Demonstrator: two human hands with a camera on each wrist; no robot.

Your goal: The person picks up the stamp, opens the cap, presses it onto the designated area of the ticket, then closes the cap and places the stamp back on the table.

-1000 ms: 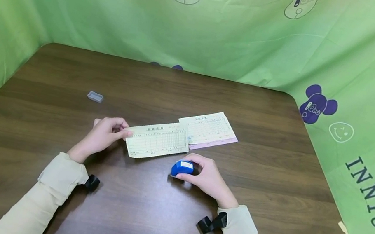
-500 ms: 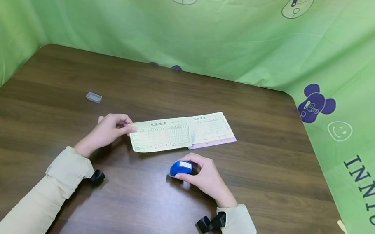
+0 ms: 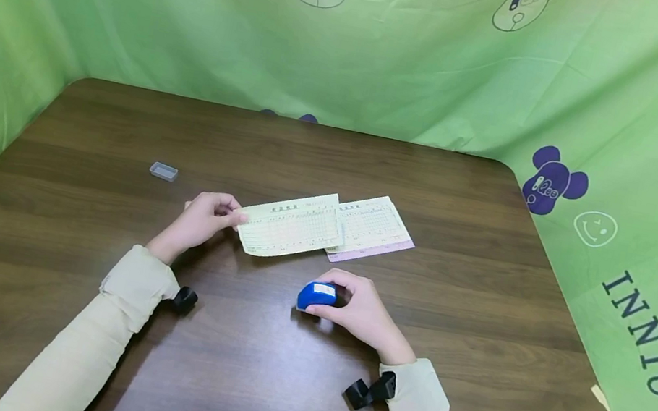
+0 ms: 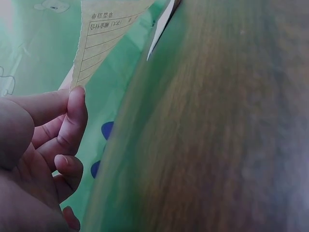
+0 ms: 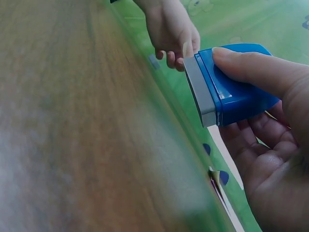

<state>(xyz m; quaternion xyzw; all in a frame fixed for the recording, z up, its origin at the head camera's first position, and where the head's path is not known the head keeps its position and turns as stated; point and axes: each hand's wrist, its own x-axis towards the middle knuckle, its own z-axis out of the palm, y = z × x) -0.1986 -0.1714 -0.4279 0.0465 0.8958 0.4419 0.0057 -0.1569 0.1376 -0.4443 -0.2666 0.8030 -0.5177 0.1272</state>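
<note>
My left hand [image 3: 203, 222] pinches the left edge of a pale yellow-green printed slip [image 3: 292, 225] between thumb and fingers. The slip is raised off the table, and its right end overlaps a stack of white printed forms [image 3: 373, 228] with a purple strip along the front edge. In the left wrist view the slip [image 4: 104, 36] rises from the fingertips. My right hand [image 3: 357, 306] grips a blue stamp [image 3: 317, 296] by its sides, just in front of the papers. The right wrist view shows the stamp's grey base [image 5: 200, 92] uncovered, facing away from the palm.
A small clear plastic cap [image 3: 164, 171] lies on the brown wooden table [image 3: 235, 365] at the back left. Green printed cloth [image 3: 394, 63] hangs behind the table and along both sides. Black wrist cameras are strapped to both sleeves.
My left hand has moved away from me and slightly right, carrying the yellow-green slip further over the white forms. The right hand with the stamp stays almost still.
</note>
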